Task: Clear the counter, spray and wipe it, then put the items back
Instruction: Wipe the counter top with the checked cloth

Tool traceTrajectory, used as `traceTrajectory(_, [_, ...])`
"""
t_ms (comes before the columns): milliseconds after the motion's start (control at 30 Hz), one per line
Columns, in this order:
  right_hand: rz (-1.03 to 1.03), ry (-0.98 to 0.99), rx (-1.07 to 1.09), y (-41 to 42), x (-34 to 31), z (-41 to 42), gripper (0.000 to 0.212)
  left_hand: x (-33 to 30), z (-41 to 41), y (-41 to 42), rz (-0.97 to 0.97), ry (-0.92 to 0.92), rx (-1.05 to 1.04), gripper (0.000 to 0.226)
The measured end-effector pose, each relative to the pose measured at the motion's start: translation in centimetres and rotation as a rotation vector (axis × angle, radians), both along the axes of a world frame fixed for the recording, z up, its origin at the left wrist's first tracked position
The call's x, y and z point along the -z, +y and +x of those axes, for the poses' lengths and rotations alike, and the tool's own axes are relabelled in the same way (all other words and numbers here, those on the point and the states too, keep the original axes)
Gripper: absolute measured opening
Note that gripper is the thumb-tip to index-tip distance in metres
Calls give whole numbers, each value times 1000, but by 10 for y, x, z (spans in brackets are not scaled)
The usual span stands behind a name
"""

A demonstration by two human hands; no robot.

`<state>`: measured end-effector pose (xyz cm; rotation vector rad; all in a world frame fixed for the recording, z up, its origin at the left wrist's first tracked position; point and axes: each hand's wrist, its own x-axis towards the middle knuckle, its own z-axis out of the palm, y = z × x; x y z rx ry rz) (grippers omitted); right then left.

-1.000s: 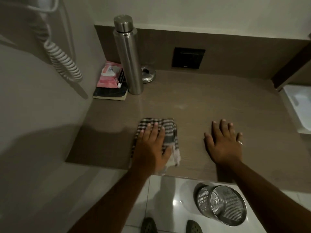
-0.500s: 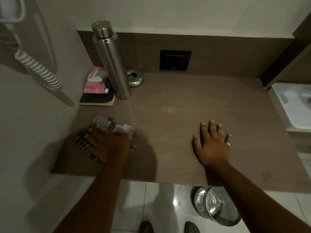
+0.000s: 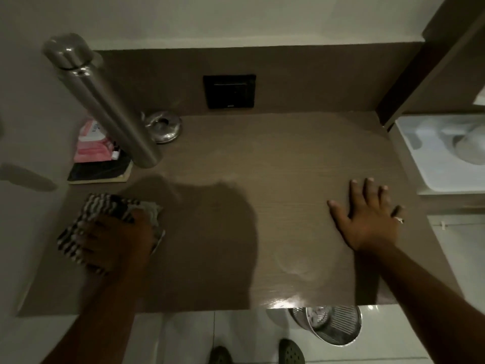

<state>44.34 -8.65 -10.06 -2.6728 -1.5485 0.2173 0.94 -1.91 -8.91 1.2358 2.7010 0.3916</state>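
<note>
My left hand [image 3: 115, 240] presses a black-and-white striped cloth [image 3: 102, 208] flat on the brown counter [image 3: 275, 166], near its front left corner by the wall. My right hand [image 3: 367, 219] lies flat on the counter at the right, fingers spread, holding nothing; a ring is on one finger. At the back left stand a tall steel bottle [image 3: 105, 101], a pink wipes pack [image 3: 91, 143] on a black notebook [image 3: 102, 172], and a round metal ashtray [image 3: 164, 127].
A black wall socket [image 3: 228, 91] sits on the backsplash. A white basin [image 3: 443, 151] adjoins the counter on the right. Below the front edge a metal waste bin [image 3: 330, 324] stands on the white floor beside my shoes. The wall runs along the left.
My left hand has slid the cloth from the counter's middle front to the left front corner. The right hand has stayed flat in place. My head has moved closer over the counter.
</note>
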Motion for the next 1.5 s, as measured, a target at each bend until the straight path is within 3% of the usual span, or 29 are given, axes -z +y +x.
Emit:
traceTrajectory(67, [23,-7,-5,1,3,2,82,4,56,18,-13,-30,90,82])
traceTrajectory(233, [2,-13,-35,3,5,3,84,1,205,4,-33,100,740,80])
traceTrajectory(333, [3,15,-54,4,1,2,85,3,208,-38,-40,155,1152,77])
traceTrajectory(400, [-7,21,-60,4,-2,2,86,7,169,-62,-41,184,1285,78])
traceTrajectory(467, [-28,23,-65,4,-4,2,87,8,123,-72,-51,211,1209,79])
traceTrajectory(567, [-30,34,-72,4,-5,3,87,0,82,-63,-89,182,773,85])
traceTrajectory(633, [-30,35,-85,4,-4,4,88,-4,96,-54,-101,167,478,85])
traceTrajectory(700, [-47,57,-103,4,-5,5,87,-9,138,-55,-99,98,348,84])
traceTrajectory(867, [-52,219,-120,1,-21,16,75,-12,271,-112,-149,7,736,84])
traceTrajectory(967, [1,358,-156,-10,-43,29,60,-22,287,-127,-200,-51,932,80])
traceTrajectory(1033, [14,380,-220,-22,-55,20,48,-30,260,-127,-146,-128,824,69])
traceTrajectory(1167, [-47,454,-196,-46,-58,-39,44,-49,201,-131,-144,-302,359,37])
traceTrajectory(1233, [-29,460,-98,-49,-58,-54,47,-55,198,-129,-208,-403,343,30])
traceTrajectory(1333, [-104,526,-46,-41,-59,-48,41,-56,209,-121,-253,-484,383,36])
traceTrajectory(1467, [-291,559,-21,-40,-71,-36,36,-63,227,-109,-311,-644,452,4])
traceTrajectory(1500, [-297,568,-41,-42,-72,-34,33,-64,230,-106,-311,-674,456,9])
